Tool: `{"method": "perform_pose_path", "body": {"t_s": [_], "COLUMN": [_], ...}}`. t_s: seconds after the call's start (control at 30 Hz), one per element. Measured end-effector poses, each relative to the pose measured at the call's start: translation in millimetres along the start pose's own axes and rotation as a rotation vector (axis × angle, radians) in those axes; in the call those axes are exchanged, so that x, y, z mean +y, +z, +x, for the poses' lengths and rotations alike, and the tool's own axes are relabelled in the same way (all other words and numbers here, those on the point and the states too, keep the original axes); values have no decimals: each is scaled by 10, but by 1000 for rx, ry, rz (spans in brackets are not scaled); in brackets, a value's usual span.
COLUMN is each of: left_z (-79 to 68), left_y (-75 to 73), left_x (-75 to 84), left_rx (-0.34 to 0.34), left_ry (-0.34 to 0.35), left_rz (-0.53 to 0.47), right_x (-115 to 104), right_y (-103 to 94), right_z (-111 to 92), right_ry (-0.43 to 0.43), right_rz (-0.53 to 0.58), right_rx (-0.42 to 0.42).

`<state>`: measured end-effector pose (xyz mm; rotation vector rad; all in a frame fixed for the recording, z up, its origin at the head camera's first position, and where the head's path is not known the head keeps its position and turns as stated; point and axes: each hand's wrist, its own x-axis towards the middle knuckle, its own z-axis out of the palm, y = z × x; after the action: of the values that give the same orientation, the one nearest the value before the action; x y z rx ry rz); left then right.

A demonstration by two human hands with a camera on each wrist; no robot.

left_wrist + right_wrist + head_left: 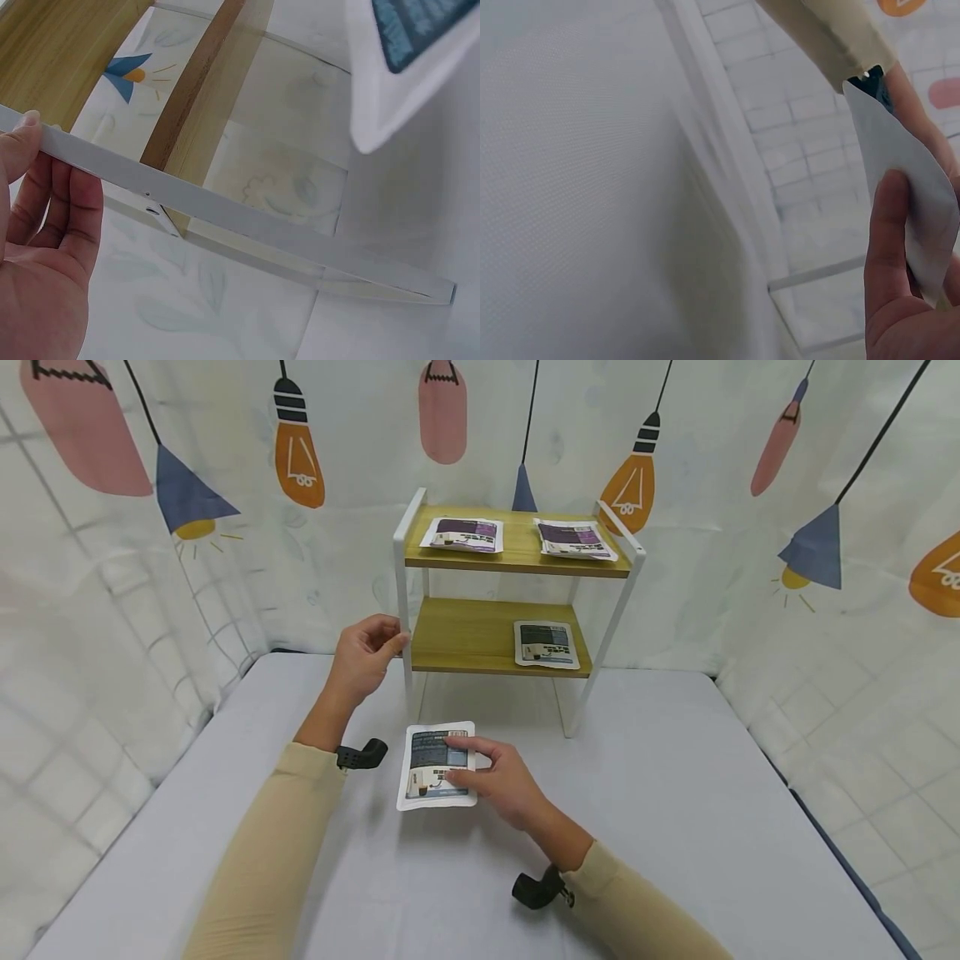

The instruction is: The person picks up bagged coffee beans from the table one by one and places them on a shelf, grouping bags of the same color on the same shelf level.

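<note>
A flat white-edged packet (427, 764) with a dark blue printed label is held above the table by my right hand (510, 785), pinched at its right side. In the right wrist view, the pale back of this packet (896, 142) shows with a fingertip against it. My left hand (363, 656) grips the white side frame (225, 210) of a small two-tier shelf (480, 635) with wooden boards. The left wrist view shows thumb and fingers around that frame. A similar blue-labelled packet (546, 645) lies at the right of the lower board.
Two piles of purple-labelled packets, one left (463, 535) and one right (576, 539), lie on the upper board. A white cloth covers the table (675, 827). Behind the shelf hangs a curtain (360, 552) printed with lamps and bulbs.
</note>
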<state>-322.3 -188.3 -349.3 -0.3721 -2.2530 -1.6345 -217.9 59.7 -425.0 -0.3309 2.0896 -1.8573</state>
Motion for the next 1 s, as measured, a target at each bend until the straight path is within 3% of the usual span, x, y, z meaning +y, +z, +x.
{"method": "perform_pose_path", "body": {"t_s": [0.43, 0.73, 1.0], "left_z": [-8, 19, 3], "left_y": [-5, -11, -9], "left_x": [17, 3, 26], "left_rx": [-1, -20, -24], "left_ry": [-6, 54, 33], "left_rz": [-4, -16, -14], "right_x": [-126, -214, -289], "right_y": [-73, -124, -175], "right_z": [68, 123, 194], "right_ry": [-25, -37, -52], "right_rz": [42, 135, 157], "right_rx": [17, 7, 10]}}
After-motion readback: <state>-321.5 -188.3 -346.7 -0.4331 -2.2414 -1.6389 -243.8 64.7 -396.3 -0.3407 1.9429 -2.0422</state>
